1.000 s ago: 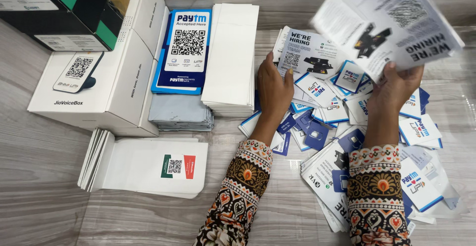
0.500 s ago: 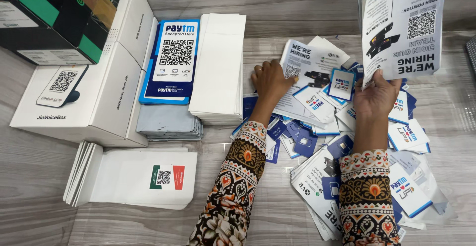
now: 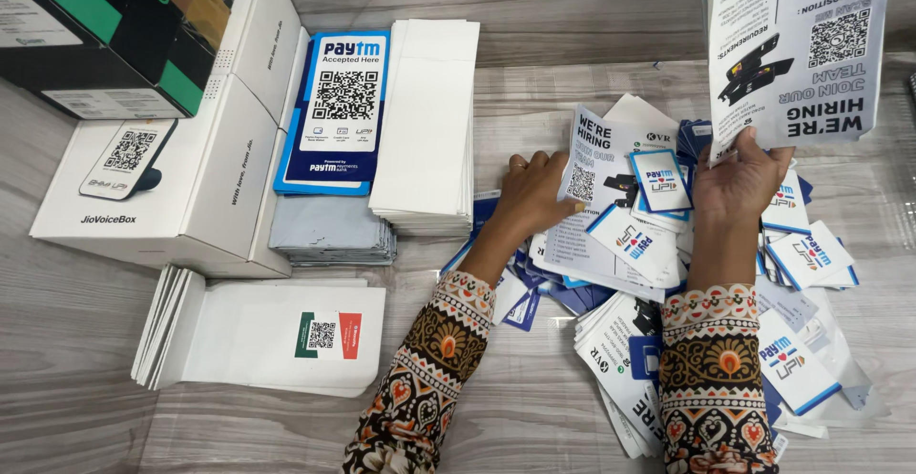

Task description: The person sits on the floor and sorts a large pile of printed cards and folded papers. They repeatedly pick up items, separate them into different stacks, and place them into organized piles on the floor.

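My right hand (image 3: 737, 180) holds up a bunch of white printed flyers (image 3: 797, 49) by their lower edge, above the right side of the pile. My left hand (image 3: 534, 195) grips the left edge of another white flyer (image 3: 599, 197) lying in the heap and has it partly lifted, with small blue-and-white cards (image 3: 658, 180) resting on top of it. Under and around both hands spreads a loose pile of blue-and-white cards (image 3: 806, 254) and more flyers (image 3: 620, 355).
On the left stand a white box (image 3: 162, 188) and a black-and-green box (image 3: 114, 30). Next to them lie a blue-and-white code placard stack (image 3: 339, 111), a tall stack of white sheets (image 3: 429, 121), grey sheets (image 3: 329, 231) and white envelopes (image 3: 277, 331). All rest on grey wood-grain surface (image 3: 86, 417).
My right hand turned the flyers upright and holds them steady. My left hand moved from flat on the pile to gripping a flyer's edge, dragging it nearer with cards on top.
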